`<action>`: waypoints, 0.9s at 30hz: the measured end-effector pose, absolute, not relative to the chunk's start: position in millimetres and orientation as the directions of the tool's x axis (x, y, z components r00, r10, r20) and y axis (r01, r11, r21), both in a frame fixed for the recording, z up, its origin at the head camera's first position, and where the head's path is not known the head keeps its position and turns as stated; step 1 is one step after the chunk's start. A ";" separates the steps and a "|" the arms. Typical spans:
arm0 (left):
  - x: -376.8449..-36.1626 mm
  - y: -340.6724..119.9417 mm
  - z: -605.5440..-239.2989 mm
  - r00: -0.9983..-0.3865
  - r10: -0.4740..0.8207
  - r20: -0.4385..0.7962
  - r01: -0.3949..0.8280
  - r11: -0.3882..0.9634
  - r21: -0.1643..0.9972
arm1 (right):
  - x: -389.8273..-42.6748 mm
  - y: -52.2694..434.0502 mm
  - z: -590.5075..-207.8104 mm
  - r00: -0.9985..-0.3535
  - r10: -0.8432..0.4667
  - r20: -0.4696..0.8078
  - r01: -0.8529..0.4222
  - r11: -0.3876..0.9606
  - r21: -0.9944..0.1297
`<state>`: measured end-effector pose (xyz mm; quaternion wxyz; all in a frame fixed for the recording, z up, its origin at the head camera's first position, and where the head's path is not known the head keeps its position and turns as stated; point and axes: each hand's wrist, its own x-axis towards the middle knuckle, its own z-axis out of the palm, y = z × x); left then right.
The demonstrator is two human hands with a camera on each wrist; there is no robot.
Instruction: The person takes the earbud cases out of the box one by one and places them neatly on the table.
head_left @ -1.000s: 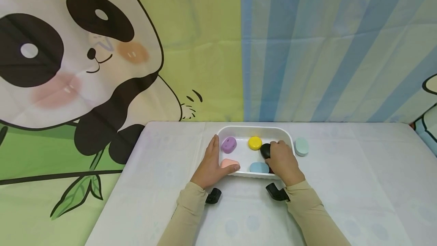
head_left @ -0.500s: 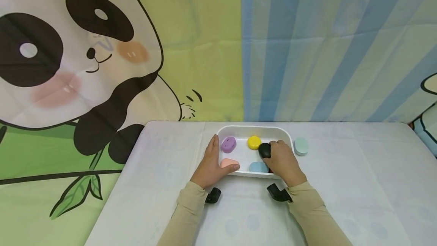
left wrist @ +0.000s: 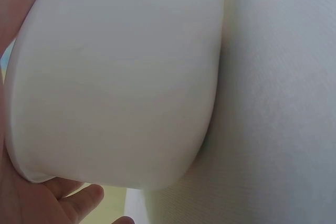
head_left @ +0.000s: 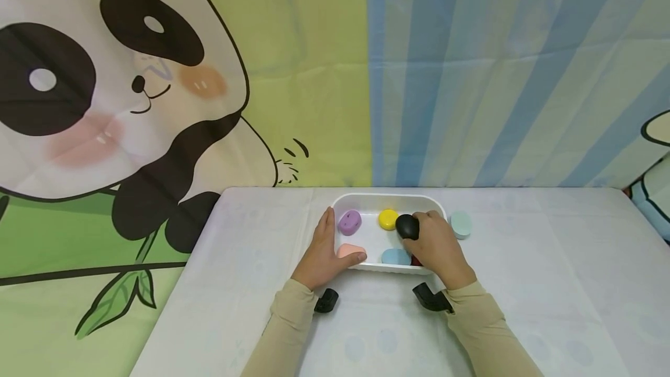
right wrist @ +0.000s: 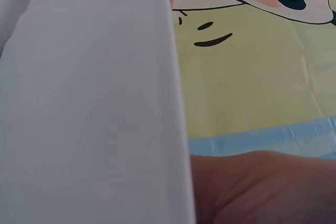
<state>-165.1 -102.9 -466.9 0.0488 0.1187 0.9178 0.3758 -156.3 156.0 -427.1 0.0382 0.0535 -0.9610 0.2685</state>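
A white tray (head_left: 389,197) sits on the table and holds several small coloured pieces. My left hand (head_left: 325,248) holds its left near corner, thumb over the rim beside a pink piece (head_left: 349,250). My right hand (head_left: 430,236) grips a black oval piece (head_left: 407,227) over the tray's right side, next to a yellow round piece (head_left: 388,219). A purple piece (head_left: 349,222) and a light blue piece (head_left: 396,256) also lie inside. A red piece (head_left: 416,260) is mostly hidden under my right hand. The left wrist view shows the tray's outer wall (left wrist: 121,77), and the right wrist view shows the tray's wall (right wrist: 94,103) too.
A mint green piece (head_left: 461,224) lies on the white tablecloth (head_left: 549,284) just right of the tray. A panda and striped cloth backdrop (head_left: 314,74) hangs behind the table's far edge. The table's left edge runs diagonally at the lower left.
My right hand has shifted slightly farther over the tray with the black piece, which now shows a little more. My left hand and the tray have stayed put.
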 end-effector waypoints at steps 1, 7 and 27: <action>-165.2 -103.0 -466.5 -0.967 0.254 0.000 0.181 0.690 0.701 | -156.2 156.0 -426.7 -0.991 -0.082 0.109 -0.127 0.850 -0.512; -164.8 -103.9 -466.2 -0.966 0.257 0.004 0.187 0.692 0.697 | -155.5 157.9 -424.6 -0.984 -0.079 0.158 -0.151 0.838 -0.524; -161.8 -103.1 -465.8 -0.967 0.253 -0.004 0.172 0.669 0.724 | -140.4 182.6 -414.6 -0.969 0.050 0.244 -0.104 0.807 -0.581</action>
